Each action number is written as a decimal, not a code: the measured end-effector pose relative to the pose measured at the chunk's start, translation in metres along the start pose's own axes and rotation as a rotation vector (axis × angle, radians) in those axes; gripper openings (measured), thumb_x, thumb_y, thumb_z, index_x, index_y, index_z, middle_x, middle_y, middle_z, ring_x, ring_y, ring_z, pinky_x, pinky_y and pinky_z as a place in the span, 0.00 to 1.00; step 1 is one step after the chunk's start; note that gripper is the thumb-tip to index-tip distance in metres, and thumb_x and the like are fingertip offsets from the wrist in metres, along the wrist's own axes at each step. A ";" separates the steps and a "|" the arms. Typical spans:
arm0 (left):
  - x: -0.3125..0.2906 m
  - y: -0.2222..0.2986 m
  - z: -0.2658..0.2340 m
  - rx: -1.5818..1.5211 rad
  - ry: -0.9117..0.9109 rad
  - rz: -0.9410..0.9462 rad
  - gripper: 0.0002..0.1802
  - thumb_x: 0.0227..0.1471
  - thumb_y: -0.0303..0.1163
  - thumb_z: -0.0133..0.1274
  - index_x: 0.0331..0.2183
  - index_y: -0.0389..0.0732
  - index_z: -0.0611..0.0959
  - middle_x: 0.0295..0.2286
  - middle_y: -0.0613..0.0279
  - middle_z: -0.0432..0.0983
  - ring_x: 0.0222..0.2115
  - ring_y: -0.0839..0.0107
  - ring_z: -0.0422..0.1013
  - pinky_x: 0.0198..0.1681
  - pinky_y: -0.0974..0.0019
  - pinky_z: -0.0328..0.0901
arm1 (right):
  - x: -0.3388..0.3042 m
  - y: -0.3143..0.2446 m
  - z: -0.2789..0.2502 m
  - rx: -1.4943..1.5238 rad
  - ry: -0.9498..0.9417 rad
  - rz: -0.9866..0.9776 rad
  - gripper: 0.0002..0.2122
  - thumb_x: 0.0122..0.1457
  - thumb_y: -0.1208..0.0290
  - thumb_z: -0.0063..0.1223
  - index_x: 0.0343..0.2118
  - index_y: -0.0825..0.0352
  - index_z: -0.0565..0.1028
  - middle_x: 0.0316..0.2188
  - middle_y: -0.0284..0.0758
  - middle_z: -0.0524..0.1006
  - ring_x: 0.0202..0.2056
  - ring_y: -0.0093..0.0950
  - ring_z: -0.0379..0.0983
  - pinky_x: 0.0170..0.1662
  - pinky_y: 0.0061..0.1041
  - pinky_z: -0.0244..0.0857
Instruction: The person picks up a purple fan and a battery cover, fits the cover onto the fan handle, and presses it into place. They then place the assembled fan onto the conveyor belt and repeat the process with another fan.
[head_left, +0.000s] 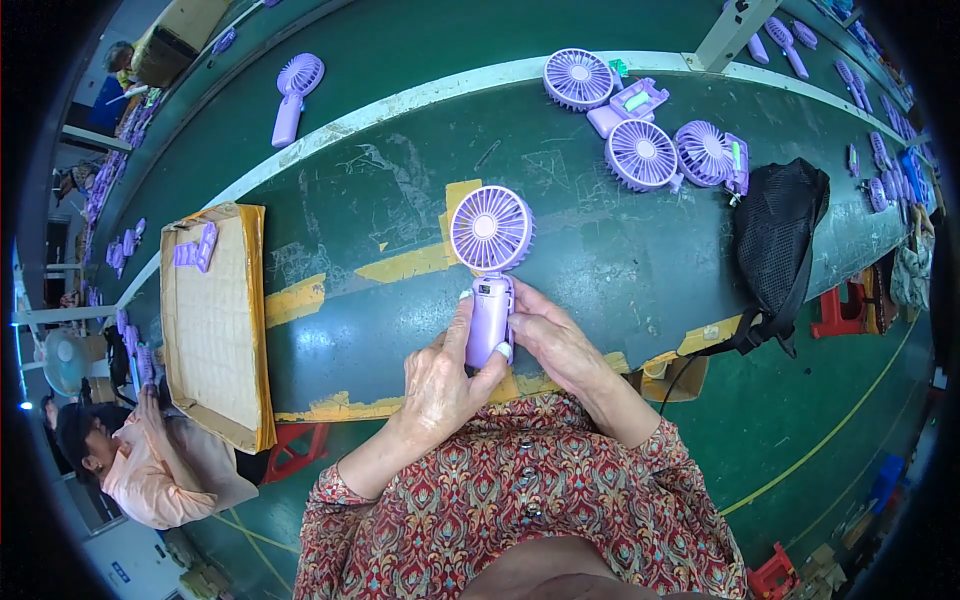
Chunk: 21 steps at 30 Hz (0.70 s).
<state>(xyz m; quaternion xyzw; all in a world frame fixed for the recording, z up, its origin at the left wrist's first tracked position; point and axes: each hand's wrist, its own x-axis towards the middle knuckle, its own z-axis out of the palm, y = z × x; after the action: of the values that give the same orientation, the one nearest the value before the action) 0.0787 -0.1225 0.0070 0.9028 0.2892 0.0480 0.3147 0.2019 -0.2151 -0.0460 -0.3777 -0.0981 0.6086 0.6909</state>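
A purple handheld fan (490, 270) is held upright over the green table (400, 190), close to the table's near edge and just in front of the person's patterned shirt (530, 510). Its long axis runs away from the person: the round, ribbed grille head is at the far end, facing up toward the camera, and the smooth, rounded handle is pointed back toward the body. The handle is clasped from both sides. The left hand (440, 385) is wrapped around the lower left of the handle, with the thumb laid across its base; the right hand (555, 340) is pressed against the right side, fingers curled closed on it.

To the left, a shallow cardboard tray (215, 320) is laid on the table, its rim taped in yellow; only a few small purple plastic parts (195, 250) are kept in its far corner. Worn yellow tape patches (405, 265) are stuck on the scuffed table surface near the fan's head.

Farther off to the right, a cluster of similar purple fans (640, 140) is gathered, some lying face up. Beside them a black mesh bag (780, 235) is set at the table's edge. One more fan (292, 95) is laid alone on the far strip at the upper left. Another person in a pink top (150, 465) is seated at lower left.
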 end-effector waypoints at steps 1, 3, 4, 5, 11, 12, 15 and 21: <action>0.000 0.000 0.000 -0.003 0.010 0.002 0.35 0.42 0.37 0.56 0.48 0.25 0.67 0.26 0.36 0.75 0.22 0.49 0.75 0.24 0.56 0.70 | 0.000 0.000 0.000 0.000 0.000 0.000 0.27 0.56 0.78 0.35 0.60 0.70 0.50 0.54 0.35 0.61 0.54 0.24 0.56 0.58 0.25 0.49; 0.000 0.000 0.000 0.005 0.006 0.005 0.35 0.42 0.37 0.56 0.48 0.25 0.67 0.25 0.36 0.75 0.22 0.49 0.75 0.24 0.56 0.70 | 0.000 0.001 0.000 -0.011 -0.007 0.003 0.27 0.56 0.78 0.35 0.60 0.70 0.49 0.55 0.35 0.60 0.55 0.25 0.55 0.59 0.25 0.48; 0.001 0.001 0.000 0.013 0.002 0.008 0.34 0.42 0.36 0.56 0.48 0.25 0.67 0.25 0.36 0.75 0.22 0.49 0.75 0.24 0.55 0.70 | 0.000 0.001 -0.001 -0.010 -0.007 0.004 0.27 0.56 0.78 0.35 0.60 0.70 0.49 0.55 0.35 0.60 0.55 0.25 0.55 0.59 0.25 0.48; 0.001 0.001 0.000 0.012 0.002 0.007 0.34 0.42 0.36 0.56 0.48 0.25 0.67 0.25 0.36 0.75 0.22 0.49 0.75 0.24 0.55 0.70 | -0.001 0.001 -0.001 -0.045 0.000 0.004 0.27 0.56 0.79 0.35 0.60 0.70 0.48 0.55 0.36 0.59 0.56 0.26 0.54 0.59 0.25 0.47; 0.001 -0.002 0.000 0.026 0.009 0.065 0.34 0.41 0.37 0.56 0.48 0.25 0.67 0.24 0.37 0.75 0.21 0.49 0.75 0.23 0.56 0.70 | -0.003 0.002 0.000 -0.194 0.018 -0.034 0.27 0.56 0.80 0.35 0.61 0.70 0.48 0.56 0.37 0.58 0.56 0.27 0.55 0.59 0.25 0.48; 0.001 -0.002 0.000 0.027 -0.001 0.058 0.34 0.40 0.35 0.57 0.47 0.25 0.68 0.22 0.39 0.75 0.21 0.52 0.75 0.24 0.58 0.70 | -0.003 0.003 -0.001 -0.240 0.015 -0.048 0.28 0.56 0.80 0.36 0.61 0.70 0.48 0.57 0.37 0.57 0.57 0.26 0.54 0.59 0.25 0.48; 0.002 -0.006 0.001 0.033 -0.012 0.066 0.34 0.39 0.34 0.58 0.46 0.24 0.69 0.19 0.43 0.75 0.19 0.55 0.75 0.24 0.61 0.69 | -0.002 0.006 -0.004 -0.302 0.021 -0.033 0.28 0.57 0.80 0.36 0.61 0.69 0.47 0.57 0.37 0.57 0.57 0.26 0.53 0.59 0.25 0.47; 0.000 -0.009 0.004 0.071 -0.041 0.135 0.37 0.41 0.38 0.58 0.47 0.21 0.67 0.19 0.42 0.74 0.17 0.52 0.74 0.20 0.56 0.68 | -0.005 0.004 0.003 -0.457 0.047 -0.107 0.27 0.60 0.69 0.38 0.60 0.70 0.48 0.54 0.43 0.61 0.54 0.30 0.59 0.56 0.27 0.52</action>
<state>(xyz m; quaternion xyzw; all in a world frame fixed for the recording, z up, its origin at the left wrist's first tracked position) 0.0755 -0.1187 -0.0018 0.9315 0.2230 0.0405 0.2845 0.1958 -0.2186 -0.0454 -0.5325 -0.2371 0.5241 0.6209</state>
